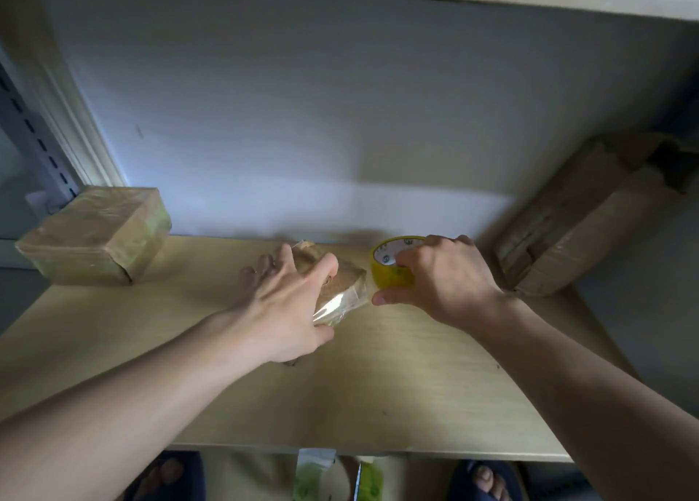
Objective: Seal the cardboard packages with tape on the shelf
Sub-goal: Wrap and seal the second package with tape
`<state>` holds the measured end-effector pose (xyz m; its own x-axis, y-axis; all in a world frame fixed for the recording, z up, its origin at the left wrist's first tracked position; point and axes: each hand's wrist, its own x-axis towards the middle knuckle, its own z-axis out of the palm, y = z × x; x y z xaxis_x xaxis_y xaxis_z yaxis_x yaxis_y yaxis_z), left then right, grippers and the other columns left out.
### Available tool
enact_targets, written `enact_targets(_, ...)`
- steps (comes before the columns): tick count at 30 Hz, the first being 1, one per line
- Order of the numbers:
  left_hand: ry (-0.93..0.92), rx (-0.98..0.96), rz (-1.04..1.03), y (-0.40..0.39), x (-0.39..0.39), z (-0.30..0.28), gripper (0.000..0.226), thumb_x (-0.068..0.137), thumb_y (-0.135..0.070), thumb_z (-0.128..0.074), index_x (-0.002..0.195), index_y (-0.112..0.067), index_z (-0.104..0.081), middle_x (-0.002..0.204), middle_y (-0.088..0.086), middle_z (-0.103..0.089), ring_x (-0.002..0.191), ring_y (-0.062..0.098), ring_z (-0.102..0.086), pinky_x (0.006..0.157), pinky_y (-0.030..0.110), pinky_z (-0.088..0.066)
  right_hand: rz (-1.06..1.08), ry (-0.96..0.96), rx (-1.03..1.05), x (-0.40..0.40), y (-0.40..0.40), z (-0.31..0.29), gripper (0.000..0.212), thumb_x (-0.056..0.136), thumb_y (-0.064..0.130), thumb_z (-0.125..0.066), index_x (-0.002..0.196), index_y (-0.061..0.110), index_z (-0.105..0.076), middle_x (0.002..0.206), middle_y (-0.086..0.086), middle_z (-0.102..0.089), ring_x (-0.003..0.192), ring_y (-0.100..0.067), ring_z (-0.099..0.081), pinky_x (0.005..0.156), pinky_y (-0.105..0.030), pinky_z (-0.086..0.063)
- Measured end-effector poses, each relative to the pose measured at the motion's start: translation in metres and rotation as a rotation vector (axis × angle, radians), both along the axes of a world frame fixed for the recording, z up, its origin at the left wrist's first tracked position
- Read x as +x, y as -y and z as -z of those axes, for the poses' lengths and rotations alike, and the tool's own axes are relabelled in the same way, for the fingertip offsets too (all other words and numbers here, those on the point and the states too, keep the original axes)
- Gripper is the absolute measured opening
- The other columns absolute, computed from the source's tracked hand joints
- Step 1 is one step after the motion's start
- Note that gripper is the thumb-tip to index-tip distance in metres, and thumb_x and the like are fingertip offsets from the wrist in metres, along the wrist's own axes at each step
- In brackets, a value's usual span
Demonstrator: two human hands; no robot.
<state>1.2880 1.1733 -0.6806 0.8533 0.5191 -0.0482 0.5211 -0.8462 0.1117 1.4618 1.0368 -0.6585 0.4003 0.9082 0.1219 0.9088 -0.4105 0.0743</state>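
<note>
A small package (333,285) is held down near the middle of the shelf (378,387), toward its back edge, by the left hand (287,304). The hand's grip is spread wide over the package, fingers curled around its far side and thumb along its near side. A strip of clear tape (340,304) is seen stretched over the package's right end, shining in the light.

A yellow tape roll (391,266) stands on edge just right of the package, close to the back edge. It is held by the right hand (446,277), the fingers curled over its top and the thumb low at its front, near the tape strip. Green print is visible on the roll's white inner core, but it is too small to be read.

A taped box (98,236) rests at the shelf's back left corner. A long carton (578,217) lies at the right edge, tilted against the wall. No labels can be made out on either one.

Below the shelf's front edge, two feet in dark slippers (488,481) and some green packaging (333,478) are seen.
</note>
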Motion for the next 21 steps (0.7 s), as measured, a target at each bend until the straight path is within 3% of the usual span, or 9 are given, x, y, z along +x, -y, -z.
enact_targets(2, 0.004, -0.016, 0.066, -0.008, -0.004, -0.002, 0.068, 0.077, -0.054, -0.076, 0.125, -0.043, -0.028, 0.125, 0.003, -0.033, 0.114, 0.03, -0.045, 0.099, 0.044, -0.036, -0.005, 0.005, -0.024, 0.002, 0.001, 0.001, 0.057, 0.074, 0.087, -0.053, 0.081, 0.032, -0.045, 0.081, 0.01, -0.051, 0.086, -0.02, -0.058, 0.074, -0.031, -0.032)
enact_targets(5, -0.01, -0.043, 0.127, -0.021, -0.012, -0.005, 0.072, 0.075, -0.056, -0.077, 0.128, -0.049, -0.028, 0.137, -0.003, -0.03, 0.122, 0.026, -0.045, 0.106, 0.042, -0.036, -0.033, 0.013, -0.037, 0.005, 0.0, 0.005, 0.067, 0.067, 0.092, -0.051, 0.082, 0.027, -0.051, 0.085, 0.004, -0.062, 0.077, -0.021, -0.051, 0.067, -0.031, -0.034)
enact_targets(9, -0.03, -0.056, 0.198, -0.032, -0.021, -0.008, 0.075, 0.076, -0.056, -0.077, 0.13, -0.054, -0.025, 0.145, -0.01, -0.021, 0.13, 0.02, -0.041, 0.111, 0.038, -0.033, -0.197, -0.127, 0.038, 0.018, 0.011, 0.011, 0.071, 0.07, 0.093, -0.049, 0.083, 0.025, -0.061, 0.081, 0.003, -0.056, 0.074, -0.023, -0.055, 0.064, -0.03, -0.031)
enact_targets(14, -0.057, -0.074, 0.245, -0.04, -0.027, -0.011, 0.074, 0.079, -0.054, -0.077, 0.131, -0.055, -0.024, 0.147, -0.013, -0.016, 0.131, 0.014, -0.037, 0.106, 0.03, -0.029, -0.341, -0.283, 0.132, 0.024, 0.028, 0.017, 0.04, 0.087, 0.073, -0.052, 0.092, 0.034, -0.063, 0.083, 0.012, -0.055, 0.075, -0.018, -0.058, 0.065, -0.033, -0.049)
enact_targets(17, -0.05, -0.076, 0.266, -0.042, -0.027, -0.012, 0.074, 0.078, -0.054, -0.077, 0.131, -0.056, -0.025, 0.145, -0.014, -0.018, 0.129, 0.014, -0.038, 0.107, 0.031, -0.031, -0.348, -0.246, 0.212, 0.019, 0.031, 0.013, 0.032, 0.088, 0.064, -0.062, 0.101, 0.035, -0.064, 0.083, 0.022, -0.055, 0.072, -0.007, -0.051, 0.058, -0.013, -0.036)
enact_targets(21, -0.059, -0.084, 0.287, -0.045, -0.028, -0.012, 0.075, 0.078, -0.052, -0.078, 0.131, -0.056, -0.027, 0.148, -0.014, -0.018, 0.134, 0.014, -0.037, 0.112, 0.033, -0.03, -0.328, -0.105, 0.271, 0.017, 0.027, 0.012, 0.029, 0.084, 0.06, -0.067, 0.092, 0.033, -0.071, 0.104, 0.022, -0.066, 0.086, -0.009, -0.059, 0.061, -0.017, -0.033)
